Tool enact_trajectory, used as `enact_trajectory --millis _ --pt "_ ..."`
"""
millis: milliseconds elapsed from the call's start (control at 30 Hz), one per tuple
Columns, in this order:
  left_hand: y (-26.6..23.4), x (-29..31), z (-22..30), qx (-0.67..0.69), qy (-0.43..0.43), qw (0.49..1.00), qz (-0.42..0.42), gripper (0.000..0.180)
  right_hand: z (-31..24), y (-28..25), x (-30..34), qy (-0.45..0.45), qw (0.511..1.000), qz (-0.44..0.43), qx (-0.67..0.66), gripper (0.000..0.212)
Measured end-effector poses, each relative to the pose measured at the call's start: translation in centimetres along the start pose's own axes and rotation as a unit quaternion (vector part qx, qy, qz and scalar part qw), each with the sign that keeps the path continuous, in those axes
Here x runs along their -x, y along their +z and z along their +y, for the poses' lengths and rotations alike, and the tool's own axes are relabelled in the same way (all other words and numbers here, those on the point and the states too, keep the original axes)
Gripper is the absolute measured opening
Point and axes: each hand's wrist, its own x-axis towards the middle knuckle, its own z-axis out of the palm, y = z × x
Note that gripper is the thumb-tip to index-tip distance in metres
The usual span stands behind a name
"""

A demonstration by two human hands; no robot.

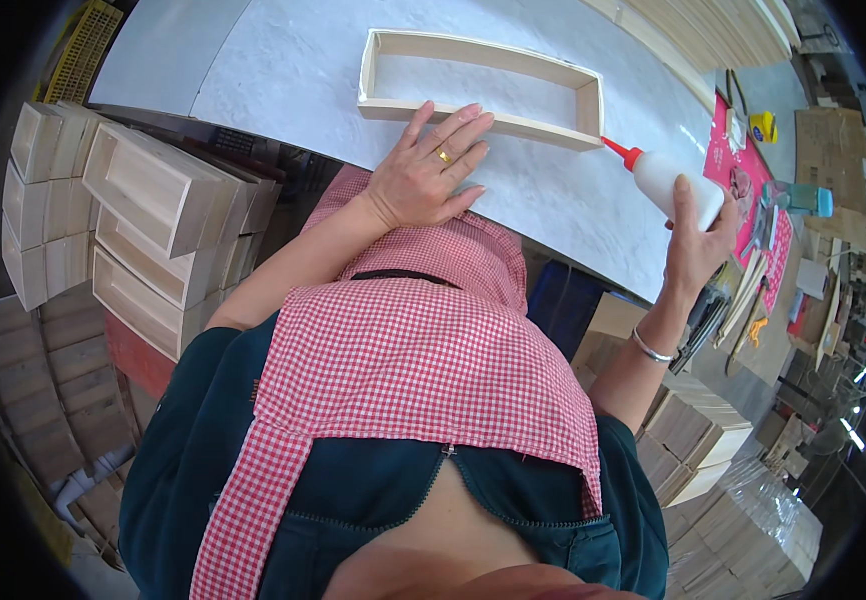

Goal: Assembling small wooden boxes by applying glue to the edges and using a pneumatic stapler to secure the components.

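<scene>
Two hands are working on a white table [283, 70]. The left hand [428, 170] is lying flat and open, pressing the frame [483, 85]. The right hand [698, 235] is squeezing a glue bottle [668, 180], tip touching the frame's corner. The frame is probably light, stiff and thin, so holding its long side seems best.

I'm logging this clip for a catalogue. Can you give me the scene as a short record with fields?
Surface: white table
Left hand: flat, fingers on the near rail of the wooden frame
Right hand: grips a white glue bottle
Bottle tip: red nozzle at the frame's right near corner
Nearby: stacked wooden boxes to the person's left
</scene>
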Motion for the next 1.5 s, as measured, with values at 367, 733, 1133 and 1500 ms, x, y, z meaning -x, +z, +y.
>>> enact_trajectory --millis 367,733,1133,1500 --pt "0.7 1.0 -0.2 -0.019 0.031 0.999 -0.005 0.038 -8.6 10.2 6.9 0.009 0.962 -0.164 -0.218 0.044" --pt "0.6 1.2 -0.6 -0.009 0.034 0.999 0.016 0.040 -10.8 11.7 7.1 -0.065 0.964 -0.172 -0.191 0.043" --pt "0.0 0.1 -0.3 -0.006 0.041 0.999 0.013 0.038 -4.5 5.9 4.2 -0.034 0.990 -0.086 -0.106 0.045" --pt "-0.2 -0.1 0.2 -0.021 0.035 0.999 -0.004 0.037 -0.8 0.9 2.6 0.038 0.998 0.004 -0.053 0.046"
